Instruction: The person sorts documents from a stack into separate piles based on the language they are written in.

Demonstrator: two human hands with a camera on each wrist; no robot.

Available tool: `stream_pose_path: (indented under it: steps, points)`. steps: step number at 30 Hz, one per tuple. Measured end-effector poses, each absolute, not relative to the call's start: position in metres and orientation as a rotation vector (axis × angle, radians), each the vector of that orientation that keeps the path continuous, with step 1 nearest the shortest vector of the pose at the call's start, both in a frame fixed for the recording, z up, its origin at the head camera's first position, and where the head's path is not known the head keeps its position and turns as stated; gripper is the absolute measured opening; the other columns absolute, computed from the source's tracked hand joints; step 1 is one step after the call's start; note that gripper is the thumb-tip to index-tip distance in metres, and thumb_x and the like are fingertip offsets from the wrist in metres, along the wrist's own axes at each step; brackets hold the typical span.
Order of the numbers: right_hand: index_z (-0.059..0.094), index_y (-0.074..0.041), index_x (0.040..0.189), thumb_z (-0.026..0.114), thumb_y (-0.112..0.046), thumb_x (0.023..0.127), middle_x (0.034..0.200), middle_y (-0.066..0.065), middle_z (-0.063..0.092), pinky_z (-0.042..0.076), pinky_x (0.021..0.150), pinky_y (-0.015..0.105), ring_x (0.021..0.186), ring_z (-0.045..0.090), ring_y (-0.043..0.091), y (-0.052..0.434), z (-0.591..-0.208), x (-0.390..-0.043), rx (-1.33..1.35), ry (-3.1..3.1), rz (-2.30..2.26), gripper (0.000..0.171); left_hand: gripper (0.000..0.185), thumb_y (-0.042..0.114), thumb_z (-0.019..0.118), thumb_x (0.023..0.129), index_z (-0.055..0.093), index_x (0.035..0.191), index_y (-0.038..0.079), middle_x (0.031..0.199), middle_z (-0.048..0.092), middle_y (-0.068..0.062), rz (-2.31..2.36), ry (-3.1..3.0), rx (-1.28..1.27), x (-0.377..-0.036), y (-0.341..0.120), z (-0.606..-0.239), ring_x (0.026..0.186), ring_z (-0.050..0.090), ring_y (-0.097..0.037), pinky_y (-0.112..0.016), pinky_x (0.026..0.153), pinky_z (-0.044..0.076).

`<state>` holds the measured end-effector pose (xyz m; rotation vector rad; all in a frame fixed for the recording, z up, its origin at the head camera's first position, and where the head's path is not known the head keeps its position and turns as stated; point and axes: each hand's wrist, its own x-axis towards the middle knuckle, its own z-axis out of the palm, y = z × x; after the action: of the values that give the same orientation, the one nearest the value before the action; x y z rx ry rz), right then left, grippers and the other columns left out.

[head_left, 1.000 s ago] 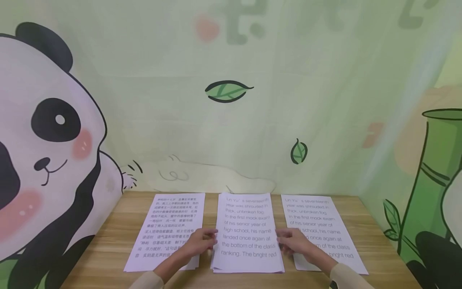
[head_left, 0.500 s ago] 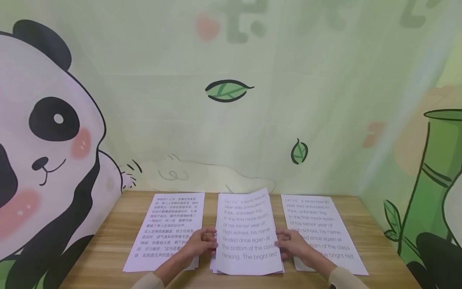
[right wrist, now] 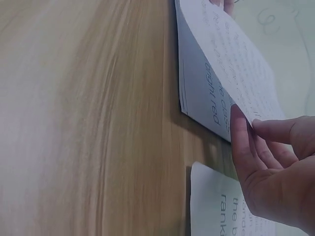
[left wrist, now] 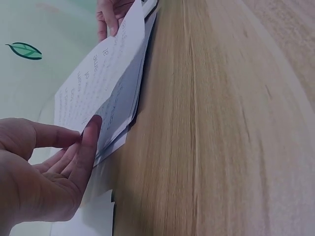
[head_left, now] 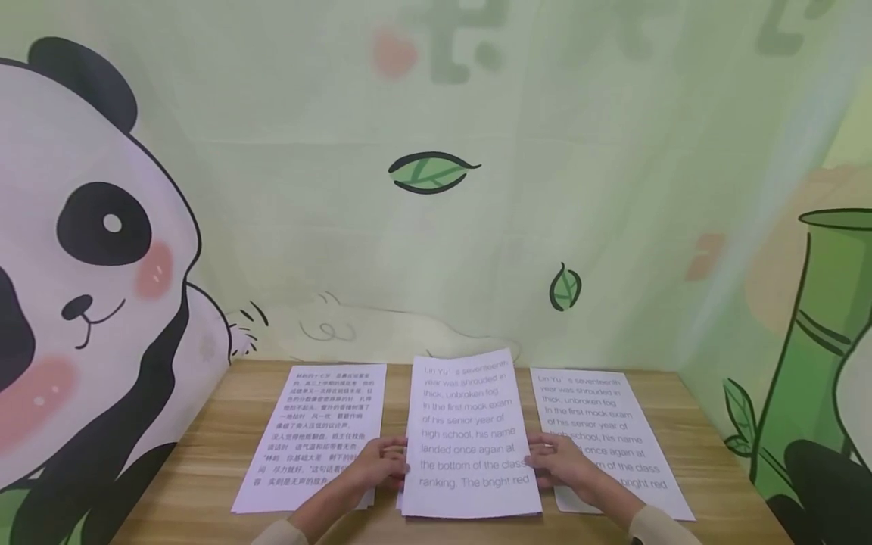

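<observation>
Top sheet [head_left: 470, 431] of middle stack [head_left: 409, 509] lifted off the pile, printed side up, English text, far edge raised, pinched on both long edges. Left hand [head_left: 380, 465] on sheet's left edge, fingers [left wrist: 91, 142] curled, thumb on top and fingers under, seen clearly from left wrist view. Right hand [head_left: 562, 463] on sheet's right edge, same pinch, thumb [right wrist: 238, 130] over the paper and fingers below. Middle stack sitting centre of table [head_left: 204, 469], several sheets thick, exact count cannot tell, edges slightly fanned in both wrist views. Three paper piles in a row in all: left pile [head_left: 320, 431] with Chinese text, middle stack, right pile [head_left: 613, 424] with the same English text as the lifted sheet. Left hand partly over left pile's near right corner; right hand partly over right pile's left edge. Piles just beside each other, not touching, narrow strips of wood between. Two hands, two pale sleeves at bottom edge. Behind table, wall mural: one panda [head_left: 88, 250] at left, two green leaves [head_left: 431, 172], one bamboo stalk [head_left: 817, 318] at right.
</observation>
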<state>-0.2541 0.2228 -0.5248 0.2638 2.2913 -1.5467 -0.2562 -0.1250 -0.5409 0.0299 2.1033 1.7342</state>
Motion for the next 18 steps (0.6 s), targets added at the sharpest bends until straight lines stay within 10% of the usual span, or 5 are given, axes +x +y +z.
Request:
stream_pose_path:
  steps: [18]
  points:
    - [0.047,0.007,0.146,0.064,-0.011,0.097,0.115,0.013,0.073,0.062,0.084,0.039,0.099,0.072,0.022,0.296,-0.522,-0.251,0.275,2.299,-1.619,0.055,0.052,-0.008,0.065,0.086,0.053,0.136,-0.004,0.089,0.069,-0.006,1.837,2.051,0.109,-0.261,-0.055,-0.541,0.07,0.068,-0.013,-0.031,0.07,0.064]
